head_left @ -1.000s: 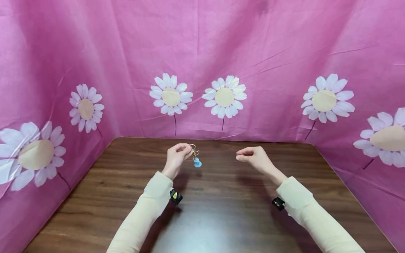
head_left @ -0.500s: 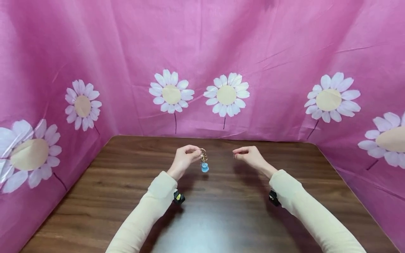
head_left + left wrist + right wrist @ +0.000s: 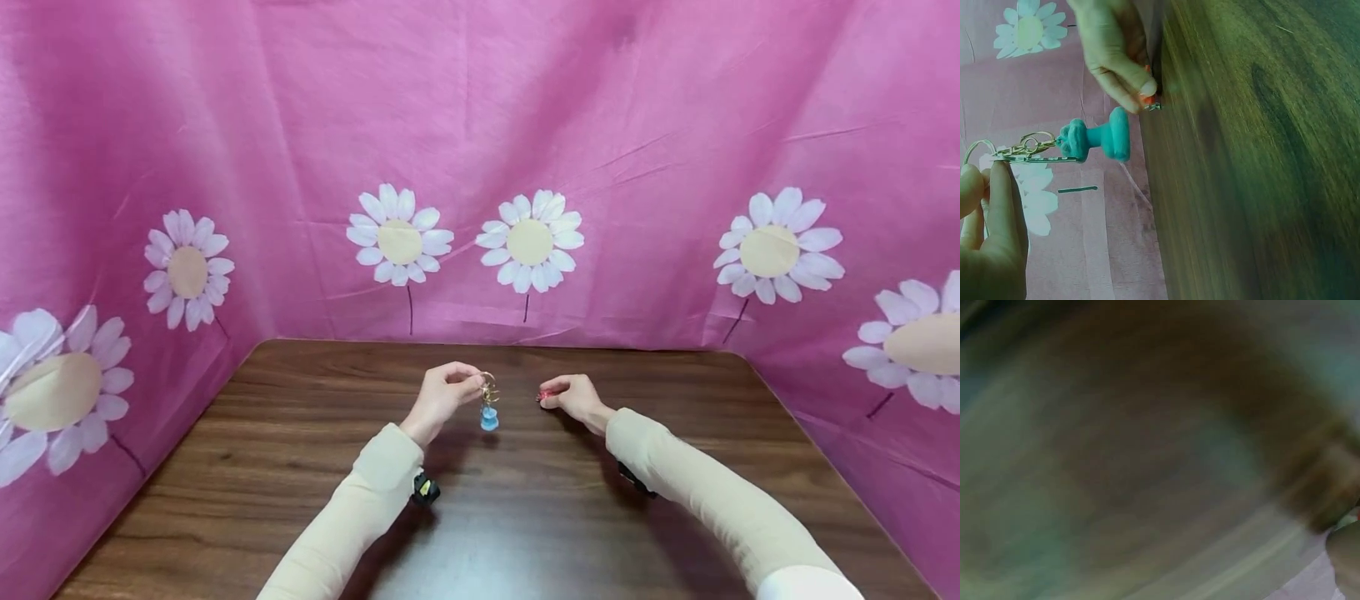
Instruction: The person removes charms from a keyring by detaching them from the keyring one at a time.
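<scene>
My left hand [image 3: 438, 402] pinches the gold ring of a keychain [image 3: 489, 417], held above the table. From the ring hang gold links and a blue, spool-like charm; in the left wrist view the charm [image 3: 1117, 134] looks teal, with a flat metal piece beside it. To the right, my right hand [image 3: 577, 397] pinches a small red item [image 3: 544, 396] between thumb and fingers. A bit of metal shows at the lower end of that red item [image 3: 1148, 99] in the left wrist view; its kind is unclear. The two hands are apart. The right wrist view is badly blurred.
Both hands are over a brown wood-grain table [image 3: 510, 517]. A pink cloth [image 3: 465, 108] printed with white daisies hangs behind it and along both sides. Small black cameras [image 3: 426, 490] are strapped at the cuffs.
My right hand has moved left and lower, closer to the left hand, and the red item shows more. My left hand has shifted right with the keychain.
</scene>
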A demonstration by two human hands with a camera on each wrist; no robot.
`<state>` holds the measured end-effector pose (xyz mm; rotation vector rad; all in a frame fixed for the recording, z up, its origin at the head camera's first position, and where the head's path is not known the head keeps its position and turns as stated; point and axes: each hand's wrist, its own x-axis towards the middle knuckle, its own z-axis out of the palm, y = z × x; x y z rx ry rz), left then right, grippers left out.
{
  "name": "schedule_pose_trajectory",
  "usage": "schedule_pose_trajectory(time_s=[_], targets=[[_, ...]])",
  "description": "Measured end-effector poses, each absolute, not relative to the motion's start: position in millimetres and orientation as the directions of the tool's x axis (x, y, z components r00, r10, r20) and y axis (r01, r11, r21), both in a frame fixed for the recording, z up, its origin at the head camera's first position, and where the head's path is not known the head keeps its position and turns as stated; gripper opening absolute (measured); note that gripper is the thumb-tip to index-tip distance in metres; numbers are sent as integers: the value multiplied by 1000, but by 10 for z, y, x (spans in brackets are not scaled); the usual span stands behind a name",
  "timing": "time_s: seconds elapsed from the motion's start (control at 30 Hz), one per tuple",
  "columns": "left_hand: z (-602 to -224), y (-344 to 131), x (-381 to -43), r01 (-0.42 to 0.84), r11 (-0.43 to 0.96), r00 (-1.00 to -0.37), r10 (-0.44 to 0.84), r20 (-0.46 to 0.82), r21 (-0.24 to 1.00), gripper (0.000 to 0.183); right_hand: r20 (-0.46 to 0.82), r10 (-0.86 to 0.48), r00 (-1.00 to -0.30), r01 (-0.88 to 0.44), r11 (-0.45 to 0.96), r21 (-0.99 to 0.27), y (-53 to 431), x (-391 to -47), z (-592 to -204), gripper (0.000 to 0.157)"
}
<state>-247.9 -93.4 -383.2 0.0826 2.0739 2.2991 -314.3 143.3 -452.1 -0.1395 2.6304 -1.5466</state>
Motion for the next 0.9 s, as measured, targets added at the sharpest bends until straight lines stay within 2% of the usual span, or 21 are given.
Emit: schedule_pose_trajectory(time_s=[0.13,0.27,0.47,0.6,0.73,0.9], targets=[[-3830,-962,-2465,-4,-123,-999,55,3,992,15,-4,-171,-985,-90,540,-837,1476,-3146,-4537,33],[-3816,-1004,-2456,-3,-125,-999,35,2,992,15,-7,-228,-974,-117,525,-843,1533,-3186,-4533,37],[-3795,-1047,-2443,-10,-114,-999,40,-6,993,17,-71,-299,-952,-70,438,-896,1652,-3215,-4526,50],[-3799,-1038,-2444,-25,-125,-998,56,-18,992,19,-101,-305,-947,-43,433,-900,1677,-3199,-4503,51],[-3816,-1021,-2431,-8,-127,-997,75,1,992,17,-80,-323,-943,-104,513,-852,1660,-3156,-4401,47],[-3848,-1013,-2471,108,-66,-985,126,116,992,12,22,-308,-951,-215,610,-762,1663,-3111,-4198,42]])
